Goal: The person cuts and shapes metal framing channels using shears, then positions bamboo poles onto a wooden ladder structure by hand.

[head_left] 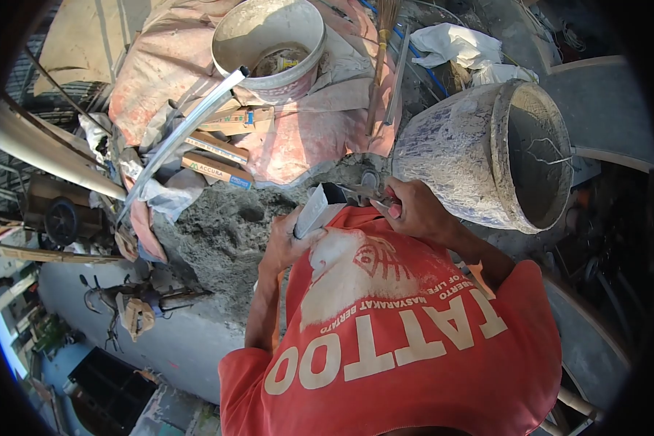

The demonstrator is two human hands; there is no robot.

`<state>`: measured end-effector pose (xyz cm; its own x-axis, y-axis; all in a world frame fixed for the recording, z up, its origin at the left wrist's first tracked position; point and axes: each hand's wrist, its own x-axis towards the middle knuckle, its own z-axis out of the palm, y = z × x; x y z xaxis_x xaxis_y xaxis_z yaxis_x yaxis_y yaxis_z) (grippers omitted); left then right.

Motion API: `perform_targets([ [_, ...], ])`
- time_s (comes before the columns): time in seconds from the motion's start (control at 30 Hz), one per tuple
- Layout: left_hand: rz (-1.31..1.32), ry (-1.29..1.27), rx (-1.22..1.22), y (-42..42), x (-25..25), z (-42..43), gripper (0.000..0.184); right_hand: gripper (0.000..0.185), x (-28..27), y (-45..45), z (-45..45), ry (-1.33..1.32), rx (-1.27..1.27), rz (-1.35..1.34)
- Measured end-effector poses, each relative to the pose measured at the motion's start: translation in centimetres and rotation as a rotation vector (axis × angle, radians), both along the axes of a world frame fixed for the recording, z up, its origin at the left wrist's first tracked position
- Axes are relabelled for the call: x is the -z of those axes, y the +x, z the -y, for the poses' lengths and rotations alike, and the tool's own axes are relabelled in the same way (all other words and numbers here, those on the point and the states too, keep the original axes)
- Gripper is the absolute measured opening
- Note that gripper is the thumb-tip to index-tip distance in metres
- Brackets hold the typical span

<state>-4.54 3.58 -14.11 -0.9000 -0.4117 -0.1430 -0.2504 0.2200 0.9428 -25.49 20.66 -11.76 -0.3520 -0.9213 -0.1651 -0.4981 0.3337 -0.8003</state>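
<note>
The left hand (289, 236) grips a hollow metal profile (320, 211), its long axis slanting up and right. Just right of its open end, a red-handled tool (393, 204) points left, held in the right hand (418, 208); contact is unclear.

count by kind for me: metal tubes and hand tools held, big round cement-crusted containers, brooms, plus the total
Silver rectangular metal tube in the left hand: 1
Red-handled metal hand tool in the right hand: 1
Big round cement-crusted containers, a whitish bucket and a larger grey tub: 2
Brown straw broom: 1
Total: 5
</note>
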Motion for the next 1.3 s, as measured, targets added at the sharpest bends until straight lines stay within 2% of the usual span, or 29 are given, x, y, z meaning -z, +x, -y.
perform_targets([
  [0.1, -0.033, 0.076, 0.068, 0.3, 0.2, 0.4, 0.033, 0.028, -0.2, -0.1, -0.3, -0.026, -0.02, -0.064],
  [0.17, -0.06, 0.12, 0.117, 0.7, 0.6, 0.6, 0.033, 0.023, -1.5, -0.2, -0.3, 0.177, -0.03, 0.01],
  [0.2, -0.057, 0.141, 0.14, 1.0, 1.0, 0.6, 0.033, 0.023, -1.1, 0.1, -0.4, 0.178, -0.029, 0.012],
  [0.27, -0.06, 0.161, 0.16, 1.0, 1.4, 0.7, 0.033, 0.03, -0.1, 0.4, -0.7, -0.007, 0.002, 0.014],
  [0.37, -0.034, 0.256, 0.151, 0.7, 1.2, 0.5, 0.034, 0.031, -0.7, 0.6, -0.5, 0.05, 0.001, 0.032],
  [0.43, 0.093, 0.264, 0.198, 0.5, 0.4, 0.4, 0.035, 0.028, -0.7, 0.6, -0.5, 0.057, 0.001, 0.026],
  [0.6, 0.077, 0.375, 0.21, 0.8, 1.2, 0.0, 0.04, 0.019, -0.1, 0.5, -1.0, 0.036, 0.011, -0.052],
  [0.67, 0.097, 0.44, 0.207, 1.0, 1.4, -0.3, 0.043, 0.025, -1.0, 0.4, -1.0, 0.213, -0.017, -0.028],
  [0.77, 0.014, 0.522, 0.187, 0.9, 1.6, -0.6, 0.045, 0.016, -0.7, 0.4, -1.0, 0.074, -0.006, -0.035],
  [0.97, 0.058, 0.692, 0.267, 0.3, 1.4, 0.1, 0.041, 0.017, -0.9, 0.2, -0.5, 0.142, -0.032, -0.032],
  [1.07, -0.044, 0.697, 0.29, -0.4, 1.1, -0.7, 0.041, 0.018, -0.6, 0.3, -0.6, 0.111, -0.004, -0.056],
  [1.13, -0.303, 0.515, -0.137, -0.8, 1.2, -2.7, 0.047, 0.022, -0.9, 0.0, -0.5, 0.188, 0.001, -0.034],
  [1.17, -0.302, 0.514, -0.134, -0.4, 1.3, -2.5, 0.047, 0.026, -1.0, 0.0, -0.4, 0.268, 0.004, -0.007],
  [1.23, -0.178, -0.077, -0.078, 0.3, 1.6, -2.0, 0.048, 0.023, -0.7, 0.4, -0.7, 0.202, 0.019, -0.033],
  [1.3, -0.104, -0.113, -0.049, 0.2, 0.9, -2.1, 0.046, 0.021, -0.4, 0.5, -0.9, 0.139, 0.035, -0.063],
])
